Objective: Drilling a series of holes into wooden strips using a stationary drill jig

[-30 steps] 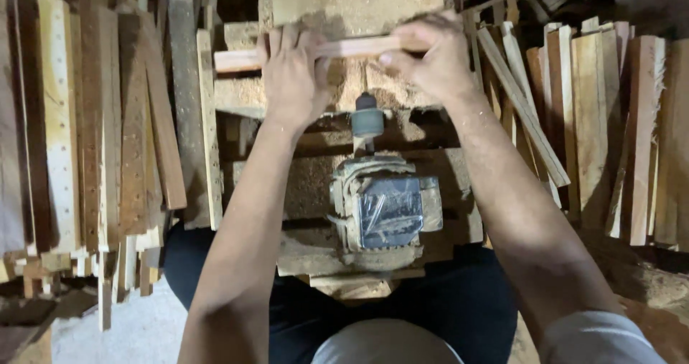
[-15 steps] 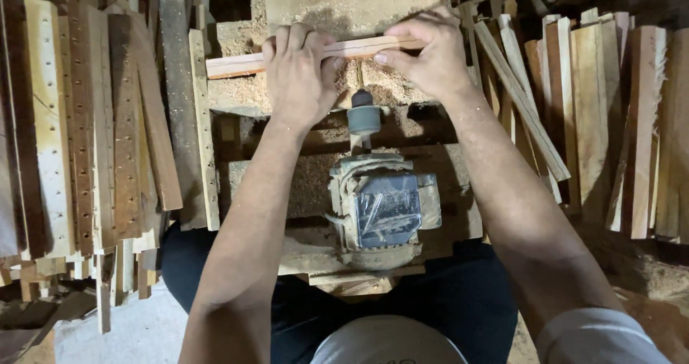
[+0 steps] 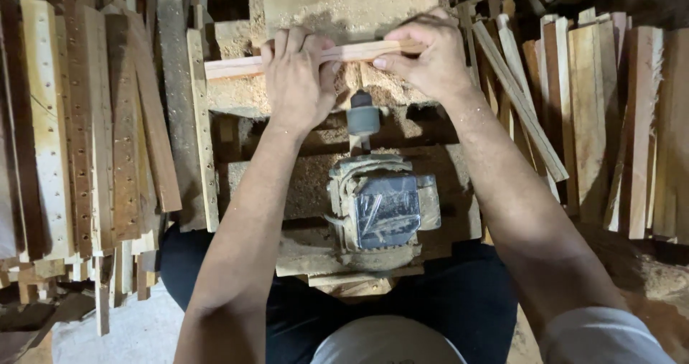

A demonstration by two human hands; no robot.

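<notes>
Two bare hands hold one long, thin, pale reddish wooden strip (image 3: 237,66) that lies crosswise at the far middle of the scene, over a sawdust-covered wooden block (image 3: 344,5). The left hand (image 3: 296,77) lies over the strip's middle with its fingers curled down on top, pressing and gripping the wood. The right hand (image 3: 430,55) pinches the strip's right end between thumb and bent fingers. The strip's left end sticks out free to the left of the left hand.

Just nearer than the strip, between the two wrists, stands one dark cylindrical chuck (image 3: 362,116) on a short shaft. It belongs to one dusty grey electric motor (image 3: 380,206) that sits in the middle of the scene on a rough wooden base (image 3: 301,184) strewn with sawdust. Whether the chuck's tip touches the strip cannot be told.

On the left, many long wooden slats (image 3: 79,127) lie side by side; at least four of them show rows of small drilled holes, and the exact count of the pile cannot be made out. On the right, another stack of plain wooden slats (image 3: 631,127) stands leaning, again too many and too overlapped to count surely. One thin slat (image 3: 520,105) lies slanted across that stack, near the right forearm.
</notes>
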